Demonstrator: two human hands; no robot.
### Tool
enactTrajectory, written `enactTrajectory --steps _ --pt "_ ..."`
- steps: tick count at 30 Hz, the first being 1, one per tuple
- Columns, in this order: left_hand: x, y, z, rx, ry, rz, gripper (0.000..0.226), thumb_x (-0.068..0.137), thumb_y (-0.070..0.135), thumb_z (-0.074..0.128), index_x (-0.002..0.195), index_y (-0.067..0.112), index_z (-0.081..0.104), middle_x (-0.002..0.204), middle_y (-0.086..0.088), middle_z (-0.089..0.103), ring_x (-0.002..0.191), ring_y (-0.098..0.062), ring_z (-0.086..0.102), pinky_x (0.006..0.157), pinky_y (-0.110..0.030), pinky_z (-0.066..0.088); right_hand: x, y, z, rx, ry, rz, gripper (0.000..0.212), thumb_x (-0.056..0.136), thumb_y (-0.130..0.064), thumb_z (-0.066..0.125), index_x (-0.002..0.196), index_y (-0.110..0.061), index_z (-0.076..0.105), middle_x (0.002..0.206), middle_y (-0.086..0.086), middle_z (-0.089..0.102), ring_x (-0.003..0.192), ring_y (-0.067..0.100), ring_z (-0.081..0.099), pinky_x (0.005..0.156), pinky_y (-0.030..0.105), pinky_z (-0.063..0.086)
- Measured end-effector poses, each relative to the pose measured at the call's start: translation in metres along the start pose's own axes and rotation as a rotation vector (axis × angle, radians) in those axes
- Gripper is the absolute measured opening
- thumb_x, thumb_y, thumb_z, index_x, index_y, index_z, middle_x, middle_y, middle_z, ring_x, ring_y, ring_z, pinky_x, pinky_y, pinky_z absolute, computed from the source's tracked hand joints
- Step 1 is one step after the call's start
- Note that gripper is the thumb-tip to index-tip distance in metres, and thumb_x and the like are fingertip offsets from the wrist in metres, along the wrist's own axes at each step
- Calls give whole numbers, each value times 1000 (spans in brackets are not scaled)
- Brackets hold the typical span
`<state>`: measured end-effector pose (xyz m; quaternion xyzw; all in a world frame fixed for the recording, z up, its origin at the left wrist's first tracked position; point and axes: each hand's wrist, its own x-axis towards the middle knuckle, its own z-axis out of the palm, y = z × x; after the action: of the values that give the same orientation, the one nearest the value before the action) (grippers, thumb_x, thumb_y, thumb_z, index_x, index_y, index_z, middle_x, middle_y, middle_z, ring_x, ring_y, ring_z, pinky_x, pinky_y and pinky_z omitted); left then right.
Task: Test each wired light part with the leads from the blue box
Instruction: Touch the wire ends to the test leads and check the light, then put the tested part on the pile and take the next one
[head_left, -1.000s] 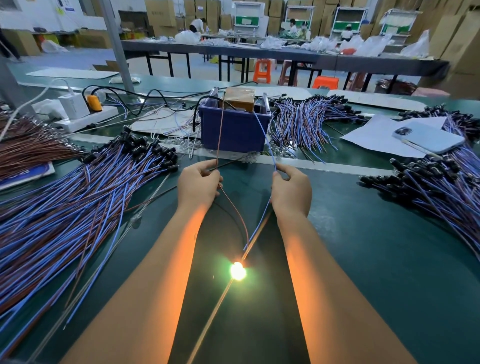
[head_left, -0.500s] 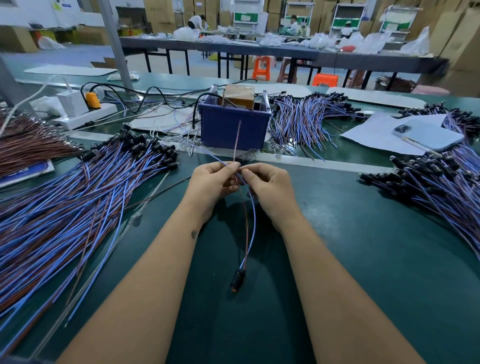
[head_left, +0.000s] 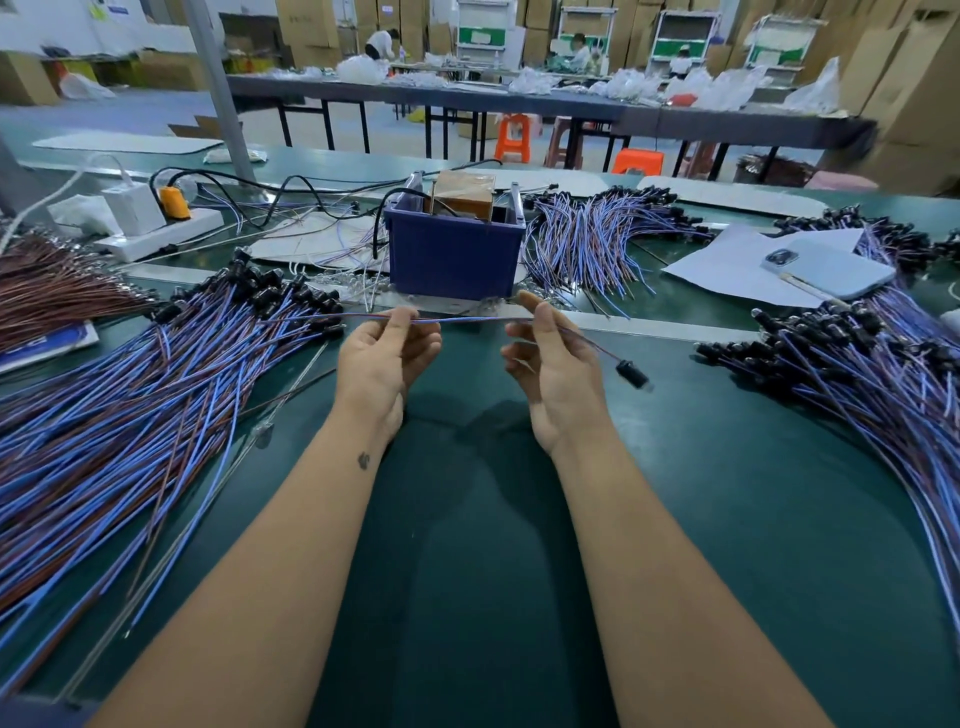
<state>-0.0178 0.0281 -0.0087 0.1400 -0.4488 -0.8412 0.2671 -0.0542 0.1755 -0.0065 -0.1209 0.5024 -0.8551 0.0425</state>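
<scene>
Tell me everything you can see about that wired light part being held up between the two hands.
The wired light part is a small black cylindrical lamp head on a thin pair of blue and brown wires. It is unlit. The wires stretch roughly level between the left hand, which pinches them, and the right hand, whose thumb and forefinger hold them. The head dangles beyond the right hand, above the green table.

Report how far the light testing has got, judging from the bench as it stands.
Done, apparently: a pile of wired parts lies on the right. In hand: one wired light part, unlit, its wires stretched between the left hand and right hand, away from the blue box. Left: a large pile on the left. Which pile is tested cannot be told for certain.
</scene>
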Motion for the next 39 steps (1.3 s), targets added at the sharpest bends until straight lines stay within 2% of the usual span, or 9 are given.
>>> enactTrajectory --steps 4,7,10,13,17,23,27,31,39 --pt "-12 -1 -3 360 -94 155 15 97 15 56 86 13 66 65 4 71 55 -6 64 56 -18 54 -5 -10 -15 27 115 24 34 104 -26 37 85 -12 61 87 2 66 73 11 62 63 21 51" --pt "-35 1 18 538 -293 216 15 95 13 59 89 20 70 72 7 73 60 -6 64 60 -19 53 -1 -32 -41 -34 179 -2 38 106 -26 33 77 -12 53 65 -1 67 59 9 63 58 21 50" --pt "-67 -4 59 644 -512 301 17 90 9 66 87 24 73 73 12 73 64 -4 63 67 -19 52 11 -66 -78 -280 264 -75 36 106 -26 33 78 -12 51 43 -10 49 41 6 45 44 20 39" --pt "-108 -21 109 798 -787 514 7 85 15 74 89 18 78 81 8 74 70 -5 65 69 -19 51 20 -103 -119 -591 254 -99 32 105 -24 38 82 -12 56 41 -12 41 39 6 36 44 24 31" --pt "-152 -52 160 1042 -1041 850 20 89 23 69 108 18 75 100 2 72 90 -18 64 75 -28 49 18 -152 -167 -1230 251 -132 26 97 -32 52 79 -14 57 64 1 54 58 17 45 55 34 31" --pt "-186 -104 196 1189 -1273 733 44 95 19 55 138 28 53 126 0 61 115 -21 53 87 -32 42 -5 -195 -228 -1713 384 -27 26 94 -35 56 109 -16 62 110 11 65 101 32 59 79 38 45" --pt "-189 -121 193 1213 -1345 676 39 94 17 54 132 22 60 119 -3 65 112 -23 55 90 -35 46 -16 -194 -243 -1766 439 49 26 93 -32 56 112 -15 63 113 16 65 107 34 57 79 36 43" --pt "-172 -117 183 1210 -1327 604 30 94 16 55 121 19 67 114 -1 66 110 -21 55 90 -35 46 -17 -178 -224 -1942 508 -82 32 93 -27 51 118 -10 61 120 20 54 114 37 45 92 41 40" --pt "-105 -65 107 1390 -1084 553 22 89 14 55 104 13 71 104 -8 66 98 -29 57 82 -41 48 4 -79 -101 -1644 111 -154 28 93 -24 50 117 -14 62 119 14 55 116 32 45 96 38 37"
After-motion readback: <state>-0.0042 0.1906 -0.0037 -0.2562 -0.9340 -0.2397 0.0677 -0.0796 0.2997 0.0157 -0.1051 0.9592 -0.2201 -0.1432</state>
